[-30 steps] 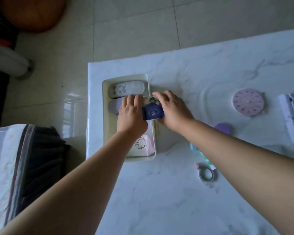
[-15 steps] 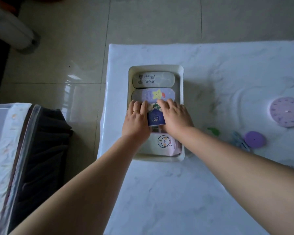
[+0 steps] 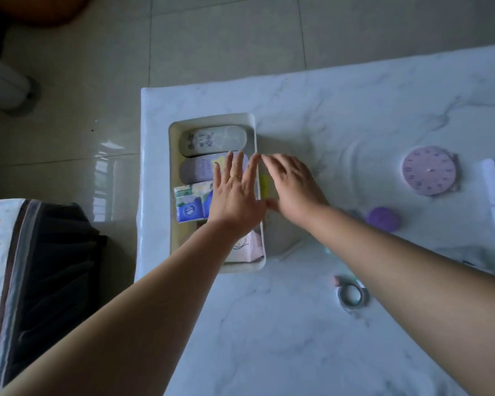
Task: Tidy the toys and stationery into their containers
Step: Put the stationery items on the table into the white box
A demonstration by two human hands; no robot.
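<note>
Since a moment ago lifted off the blue packet [image 3: 190, 208] in the cream tray [image 3: 212, 119], left hand [image 3: 235, 198] and right hand [image 3: 293, 185] both spread-fingered, empty; next best reaching steadily for the purple clock disc [image 3: 428, 170], then the tape roll [image 3: 352, 293].

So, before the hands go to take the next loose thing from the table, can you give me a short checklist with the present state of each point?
1. Left hand free: ok, fingers straight over the tray, holding nothing.
2. Right hand free: ok, fingers relaxed beside the tray rim, nothing in it.
3. Blue packet inside the tray: ok, it lies between the purple case and the pink packet.
4. Room left in the tray: cannot tell, the left hand covers part of it.
5. Loose things still out: not ok, the tape roll, purple disc and clock face lie on the table.
</note>
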